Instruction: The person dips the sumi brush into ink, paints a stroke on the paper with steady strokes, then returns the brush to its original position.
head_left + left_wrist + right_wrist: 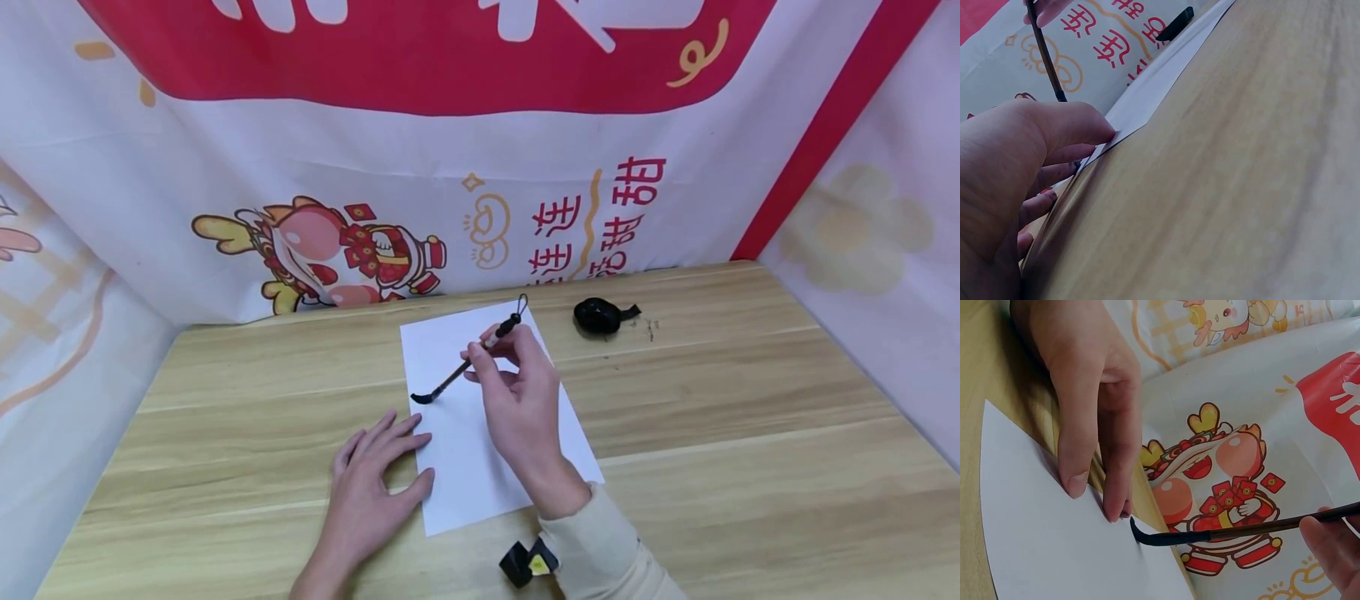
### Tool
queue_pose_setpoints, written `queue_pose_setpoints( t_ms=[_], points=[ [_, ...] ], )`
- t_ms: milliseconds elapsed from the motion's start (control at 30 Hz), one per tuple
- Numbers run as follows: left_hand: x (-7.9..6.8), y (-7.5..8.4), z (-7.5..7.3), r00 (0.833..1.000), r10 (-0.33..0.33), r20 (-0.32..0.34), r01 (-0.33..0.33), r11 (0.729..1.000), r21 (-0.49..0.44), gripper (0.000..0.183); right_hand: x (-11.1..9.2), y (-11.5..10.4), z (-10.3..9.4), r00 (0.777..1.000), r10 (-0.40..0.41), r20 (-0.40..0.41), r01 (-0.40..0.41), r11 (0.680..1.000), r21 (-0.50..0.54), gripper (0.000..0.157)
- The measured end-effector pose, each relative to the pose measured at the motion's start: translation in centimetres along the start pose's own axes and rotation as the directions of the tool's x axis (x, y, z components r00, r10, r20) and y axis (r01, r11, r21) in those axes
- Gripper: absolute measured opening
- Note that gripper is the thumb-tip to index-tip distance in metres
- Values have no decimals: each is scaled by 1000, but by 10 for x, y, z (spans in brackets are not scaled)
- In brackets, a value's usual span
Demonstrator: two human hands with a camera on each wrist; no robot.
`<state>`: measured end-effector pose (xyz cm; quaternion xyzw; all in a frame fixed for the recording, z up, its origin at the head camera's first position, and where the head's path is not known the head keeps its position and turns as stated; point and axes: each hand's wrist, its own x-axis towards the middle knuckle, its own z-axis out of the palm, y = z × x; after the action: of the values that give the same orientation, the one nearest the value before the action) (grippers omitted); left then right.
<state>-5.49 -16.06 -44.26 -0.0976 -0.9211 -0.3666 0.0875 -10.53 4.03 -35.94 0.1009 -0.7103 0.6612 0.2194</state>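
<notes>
My right hand pinches a dark-handled ink brush over a white sheet of paper. The brush slants, its loop end up to the right. Its black, bent tip is near the paper's left edge; whether it touches cannot be told. No marks show on the visible paper. With fingers spread, my left hand rests at the paper's left edge, its thumb and fingertips on the sheet and the rest over the table. In the left wrist view the thumb lies on the paper's border.
A round black object with a short tab lies right of the paper's far end, small dark marks beside it. The wooden table meets a printed cloth at the back. A black device with a yellow label sits at my right wrist.
</notes>
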Motion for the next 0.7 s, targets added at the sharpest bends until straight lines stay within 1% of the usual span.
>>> queue_pose_setpoints(
  t_ms=[100, 267, 433, 600, 700],
  points=[
    [0, 0, 0, 1000, 6, -6, -6, 1000, -1, 41, -1, -1, 1, 999, -33, 7, 33, 999, -32, 12],
    [-1, -1, 0, 999, 25, -23, -25, 1000, -1, 42, -3, 0, 3, 998, -66, 4, 66, 996, -54, 12],
    [-1, -2, 1, 999, 40, -32, -41, 999, -2, 42, -4, 1, 3, 997, -80, -6, 80, 994, -71, 12],
    [-1, -2, 1, 999, 36, -26, -36, 999, -3, 42, -5, 1, 2, 996, -89, -8, 88, 990, -108, 12],
    [-1, -3, 1, 999, 34, -26, -34, 999, 0, 41, -4, 1, 2, 996, -87, -7, 85, 990, -113, 12]
  ],
)
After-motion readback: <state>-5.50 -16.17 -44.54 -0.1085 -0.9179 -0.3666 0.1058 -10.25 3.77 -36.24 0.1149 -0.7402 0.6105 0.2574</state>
